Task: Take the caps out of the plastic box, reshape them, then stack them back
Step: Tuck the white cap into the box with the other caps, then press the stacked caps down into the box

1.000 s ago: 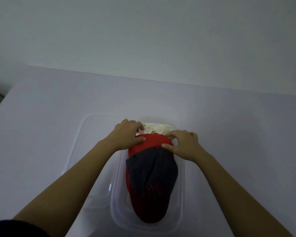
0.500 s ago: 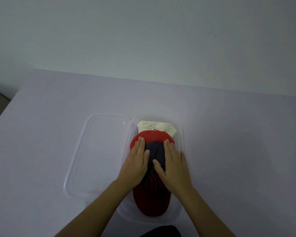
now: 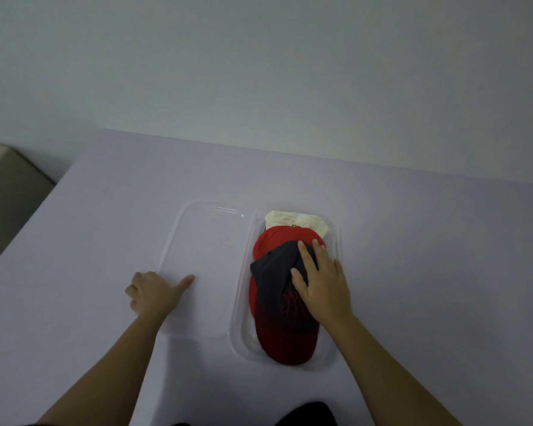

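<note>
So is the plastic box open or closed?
Open: the clear lid lies flat on the table beside the plastic box, and the right hand presses on the caps inside.

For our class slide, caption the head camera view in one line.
Right hand presses the stacked caps in the plastic box; left hand touches the lid alongside.

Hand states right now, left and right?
Left hand: thumb on the lid, fingers curled; grip cannot be told.
Right hand: open, flat on the dark cap.

Left forearm [image 3: 126,358] and right forearm [image 3: 363,364] are bare; black fabric [image 3: 305,415] shows nearer the person than the clear rectangular plastic box [image 3: 339,241].
</note>
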The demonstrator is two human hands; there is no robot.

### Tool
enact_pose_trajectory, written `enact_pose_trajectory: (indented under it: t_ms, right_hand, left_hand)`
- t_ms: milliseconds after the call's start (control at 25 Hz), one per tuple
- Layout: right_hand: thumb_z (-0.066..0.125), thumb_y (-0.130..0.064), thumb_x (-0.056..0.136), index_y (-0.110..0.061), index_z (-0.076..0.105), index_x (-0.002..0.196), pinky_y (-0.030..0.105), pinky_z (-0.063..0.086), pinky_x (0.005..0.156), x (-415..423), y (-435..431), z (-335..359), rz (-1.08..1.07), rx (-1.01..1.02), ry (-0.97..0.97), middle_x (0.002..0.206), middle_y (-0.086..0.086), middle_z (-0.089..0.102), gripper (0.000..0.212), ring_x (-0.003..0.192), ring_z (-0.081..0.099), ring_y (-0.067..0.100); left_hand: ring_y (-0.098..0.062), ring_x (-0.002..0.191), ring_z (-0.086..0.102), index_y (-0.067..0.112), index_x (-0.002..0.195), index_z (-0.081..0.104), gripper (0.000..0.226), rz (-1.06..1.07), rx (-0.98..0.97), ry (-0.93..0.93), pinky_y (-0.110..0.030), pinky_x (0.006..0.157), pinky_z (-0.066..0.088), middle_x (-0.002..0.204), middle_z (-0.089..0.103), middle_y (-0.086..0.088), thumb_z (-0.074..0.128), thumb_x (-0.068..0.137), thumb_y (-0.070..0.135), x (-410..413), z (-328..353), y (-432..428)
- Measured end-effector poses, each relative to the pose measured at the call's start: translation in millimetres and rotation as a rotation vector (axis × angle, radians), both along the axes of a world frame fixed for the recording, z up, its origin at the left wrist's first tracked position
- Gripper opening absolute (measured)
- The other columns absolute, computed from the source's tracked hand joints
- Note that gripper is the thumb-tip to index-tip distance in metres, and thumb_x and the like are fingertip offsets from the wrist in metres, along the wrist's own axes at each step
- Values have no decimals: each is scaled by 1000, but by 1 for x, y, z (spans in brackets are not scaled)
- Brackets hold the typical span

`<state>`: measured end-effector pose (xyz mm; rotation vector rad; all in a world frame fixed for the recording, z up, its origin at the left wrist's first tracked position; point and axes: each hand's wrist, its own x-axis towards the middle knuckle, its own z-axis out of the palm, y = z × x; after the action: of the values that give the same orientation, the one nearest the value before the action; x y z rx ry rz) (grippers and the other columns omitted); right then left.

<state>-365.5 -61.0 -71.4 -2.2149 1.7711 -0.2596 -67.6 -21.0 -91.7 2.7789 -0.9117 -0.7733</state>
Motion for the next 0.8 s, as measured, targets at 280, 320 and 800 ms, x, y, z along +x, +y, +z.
enact_pose_trajectory:
  t_ms: [280, 320, 800]
  right_hand:
    - [-1, -60, 81, -25, 9, 148, 41, 11, 116, 2, 1, 9, 25, 50, 47, 157, 8, 13, 76, 145, 9, 24]
    - [0, -59, 80, -25, 10, 148, 41, 12, 116, 0, 1, 11, 29, 61, 26, 158, 8, 13, 76, 145, 9, 24]
    - [33, -36, 97, -27, 17, 145, 37, 35, 107, 6, 14, 119, -430, 298, -1325, 140, -1, 40, 52, 123, 47, 20]
  left_hand:
    - [-36, 92, 61, 8, 105, 46, 49, 103, -463, 256, -49, 84, 50, 100, 62, -14, 74, 74, 34, 21, 59, -6]
    - [-36, 94, 61, 11, 111, 45, 49, 40, -529, 233, -47, 86, 49, 97, 63, -10, 73, 76, 32, 19, 77, -9]
    - [-18, 69, 52, 40, 141, 31, 60, -169, -740, 703, -26, 52, 43, 88, 58, -6, 51, 87, 24, -76, 155, -12]
